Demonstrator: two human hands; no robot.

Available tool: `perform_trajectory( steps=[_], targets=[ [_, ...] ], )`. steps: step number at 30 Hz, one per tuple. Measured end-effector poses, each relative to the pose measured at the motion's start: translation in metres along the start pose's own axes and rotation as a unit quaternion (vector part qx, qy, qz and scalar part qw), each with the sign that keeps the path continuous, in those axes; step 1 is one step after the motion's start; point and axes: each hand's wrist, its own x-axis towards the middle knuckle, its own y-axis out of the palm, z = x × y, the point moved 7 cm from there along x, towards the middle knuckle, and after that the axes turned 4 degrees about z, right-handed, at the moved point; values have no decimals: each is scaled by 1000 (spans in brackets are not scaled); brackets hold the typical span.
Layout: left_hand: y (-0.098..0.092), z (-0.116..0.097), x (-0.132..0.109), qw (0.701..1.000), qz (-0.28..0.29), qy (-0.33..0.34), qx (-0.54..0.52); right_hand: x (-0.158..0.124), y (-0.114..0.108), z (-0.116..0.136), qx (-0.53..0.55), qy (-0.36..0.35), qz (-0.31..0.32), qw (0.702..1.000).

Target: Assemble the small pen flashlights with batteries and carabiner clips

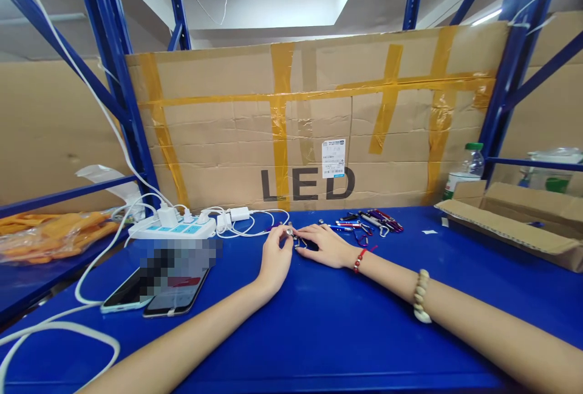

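Toward the far side of the blue surface (355,339), the left hand (274,260) and the right hand (328,247) are resting close together, with their fingertips almost meeting. The grip of the left hand is pinching a small shiny piece (289,232), which is sitting between the thumb and the fingers; its exact shape is not showing clearly. The right hand is lying with the palm downward, and its fingers are reaching over some small metal parts (298,242), just beside the left hand; I cannot tell whether its grip is holding any of them. Around the right wrist a red bracelet (357,261) is hanging, and higher on the same forearm a pale beaded bracelet (421,297) is sitting. Behind and to the right of this hand, a loose pile of coloured clips (382,221) is lying, showing red, purple, blue and silver. Behind the left hand, white cables (248,233) are curling near a white power strip (175,231). In front of this strip, 2 phones (175,302) are lying side by side. At the back, a large cardboard sheet (218,139) is standing upright, carrying the 3 black letters LED, a white label (334,158) and yellow tape (279,127). Near its right end a green-capped bottle (471,168) is standing, and an open cardboard box (505,227) is lying beside it.
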Motion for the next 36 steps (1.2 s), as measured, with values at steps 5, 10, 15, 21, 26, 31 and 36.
perform_trajectory(
  steps=[5, 10, 15, 21, 26, 31, 36],
  targets=[
    [2, -1, -2, 999, 11, -30, 10, -7, -5, -8, -22, 34, -30, 999],
    [3, -4, -2, 998, 23, -57, 7, -12, -11, -12, -38, 55, -52, 996],
    [4, -3, -3, 997, 23, -76, -2, -10, -10, -24, 4, 110, -65, 992],
    [6, 2, -3, 995, 28, -92, -17, -10, -7, -28, 23, 123, -65, 990],
    [7, 3, -3, 993, 34, -106, -43, -10, -6, -30, 10, 123, -55, 991],
    [8, 1, -4, 992, 36, -113, -36, -9, -6, -28, -16, 100, -37, 994],
    [8, 3, -4, 993, 41, -106, -30, -9, -7, -26, -51, 100, -33, 993]
  ],
)
